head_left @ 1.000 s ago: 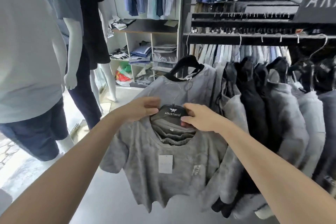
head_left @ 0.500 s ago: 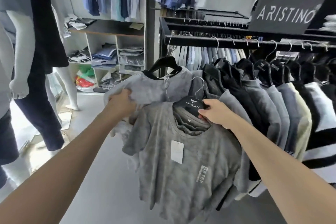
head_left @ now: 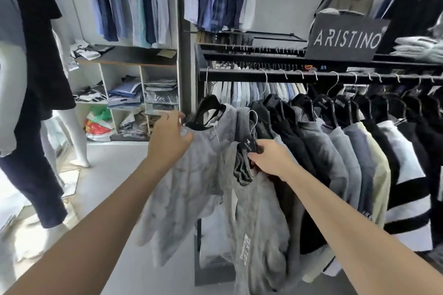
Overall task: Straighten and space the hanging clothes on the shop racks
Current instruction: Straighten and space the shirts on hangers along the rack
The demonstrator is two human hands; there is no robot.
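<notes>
The left hand (head_left: 171,136) has risen to the pale shirt's (head_left: 191,175) shoulder, its grip blurred. The right hand (head_left: 271,158) pinches the grey T-shirt's (head_left: 259,223) hanger (head_left: 248,146) below the rail (head_left: 311,77). Part neighbours, then hook squarely.

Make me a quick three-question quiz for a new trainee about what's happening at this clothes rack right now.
1. True or false: the right hand grips a black hanger carrying a grey printed T-shirt.
2. The wire hook of that hanger is: A) over the rail; B) free, below the rail; C) snapped off.
3. Which garment is the left hand at?

Key: 1 true. 2 B. 3 the light grey T-shirt at the rail's end, by its shoulder.
</notes>
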